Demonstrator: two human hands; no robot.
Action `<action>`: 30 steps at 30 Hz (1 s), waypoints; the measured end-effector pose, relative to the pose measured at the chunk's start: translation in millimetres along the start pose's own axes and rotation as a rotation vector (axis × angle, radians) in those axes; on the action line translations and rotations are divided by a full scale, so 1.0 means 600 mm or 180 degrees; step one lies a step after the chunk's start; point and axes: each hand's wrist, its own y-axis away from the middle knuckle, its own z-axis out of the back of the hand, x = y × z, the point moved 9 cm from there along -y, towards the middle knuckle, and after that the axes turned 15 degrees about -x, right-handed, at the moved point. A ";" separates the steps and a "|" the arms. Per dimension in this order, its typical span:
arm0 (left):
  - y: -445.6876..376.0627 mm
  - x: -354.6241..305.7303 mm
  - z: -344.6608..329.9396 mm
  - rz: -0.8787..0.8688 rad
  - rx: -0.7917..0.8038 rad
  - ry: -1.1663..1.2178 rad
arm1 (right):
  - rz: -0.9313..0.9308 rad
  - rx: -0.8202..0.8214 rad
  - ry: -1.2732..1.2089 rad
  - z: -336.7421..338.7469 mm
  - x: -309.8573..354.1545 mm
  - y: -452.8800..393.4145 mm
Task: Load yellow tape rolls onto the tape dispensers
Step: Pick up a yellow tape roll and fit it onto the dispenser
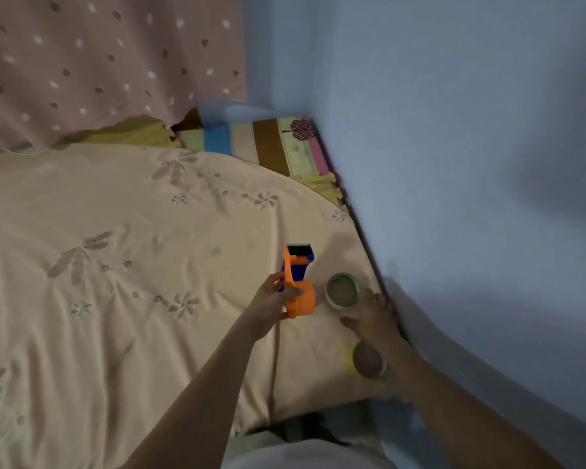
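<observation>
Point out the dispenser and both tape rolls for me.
dispenser [300, 301]: head view, orange handle.
far tape roll [341, 291]: head view, middle of its face.
near tape roll [366, 361]: head view, middle of its face.

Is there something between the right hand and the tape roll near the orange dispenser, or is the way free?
Nothing visible blocks it. The right hand is already at the near edge of the tape roll, which lies on the bedspread. The left hand holds the orange dispenser just beside the roll, with only bare cloth between.
</observation>
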 end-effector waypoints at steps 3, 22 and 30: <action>0.011 0.016 -0.033 0.0032 0.0284 -0.0192 | -0.0128 0.0324 0.0164 -0.024 -0.030 0.039; 0.049 0.034 -0.038 -0.0106 0.0709 -0.0405 | -0.0809 0.0316 -0.0437 -0.026 -0.073 0.102; 0.072 -0.049 -0.016 -0.0395 0.0683 0.0034 | -0.0842 0.0564 -0.3792 0.085 0.023 0.051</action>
